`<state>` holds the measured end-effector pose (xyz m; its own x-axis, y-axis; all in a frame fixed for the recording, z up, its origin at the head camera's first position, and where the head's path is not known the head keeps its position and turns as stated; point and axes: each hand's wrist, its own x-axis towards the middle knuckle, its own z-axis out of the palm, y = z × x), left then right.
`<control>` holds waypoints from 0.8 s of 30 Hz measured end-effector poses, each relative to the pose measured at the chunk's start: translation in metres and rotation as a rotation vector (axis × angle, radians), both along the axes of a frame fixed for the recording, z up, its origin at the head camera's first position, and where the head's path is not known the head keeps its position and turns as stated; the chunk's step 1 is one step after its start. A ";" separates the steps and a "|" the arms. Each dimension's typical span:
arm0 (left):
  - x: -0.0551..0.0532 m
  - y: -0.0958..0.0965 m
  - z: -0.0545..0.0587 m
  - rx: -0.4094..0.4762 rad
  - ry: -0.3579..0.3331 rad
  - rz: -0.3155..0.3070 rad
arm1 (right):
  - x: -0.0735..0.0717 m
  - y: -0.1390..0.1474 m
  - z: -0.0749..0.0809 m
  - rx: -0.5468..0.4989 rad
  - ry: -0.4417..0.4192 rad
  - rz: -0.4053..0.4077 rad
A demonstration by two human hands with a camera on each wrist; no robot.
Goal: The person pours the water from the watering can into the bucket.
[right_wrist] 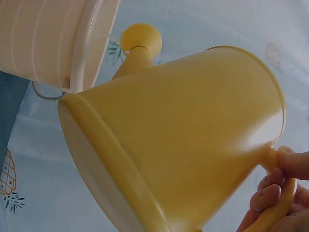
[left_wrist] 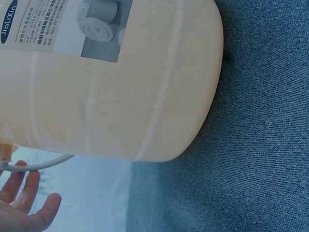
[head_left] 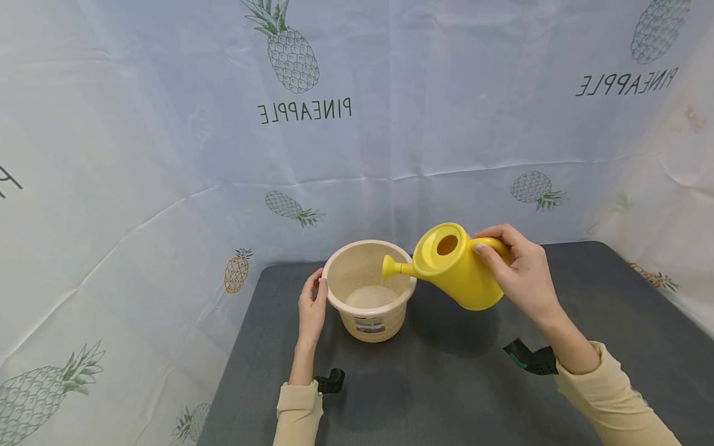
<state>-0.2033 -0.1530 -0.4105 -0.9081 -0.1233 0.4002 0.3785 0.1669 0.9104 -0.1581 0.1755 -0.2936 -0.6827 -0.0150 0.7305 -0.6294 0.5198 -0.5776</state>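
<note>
Yellow watering can (head_left: 467,279), right fingers (head_left: 504,231) gripping its handle (head_left: 494,243), left fingers (head_left: 310,284) spread at beige bucket rim (head_left: 369,311)

Bucket (head_left: 351,272) on the table (head_left: 446,396), watering can (head_left: 465,279) to its right, curtain (head_left: 446,124) behind both

Yellow watering can (head_left: 471,282) tilted toward cream bucket (head_left: 357,272)

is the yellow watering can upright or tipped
Tipped: the watering can leans toward the bucket, its spout at the bucket's mouth, while the right hand grips its handle.
</note>
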 end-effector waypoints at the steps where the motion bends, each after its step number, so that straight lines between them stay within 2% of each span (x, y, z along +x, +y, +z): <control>1: 0.000 0.000 0.000 -0.001 0.002 -0.001 | 0.000 0.000 0.000 -0.001 -0.001 0.000; 10: -0.001 -0.001 -0.001 -0.014 0.008 -0.003 | 0.001 0.000 0.000 0.004 0.001 0.003; 17: -0.018 -0.006 -0.025 0.010 -0.011 0.008 | 0.002 0.001 0.001 -0.002 -0.002 0.002; 24: -0.019 -0.007 -0.030 0.007 -0.005 0.009 | 0.001 0.001 0.000 0.003 0.005 0.004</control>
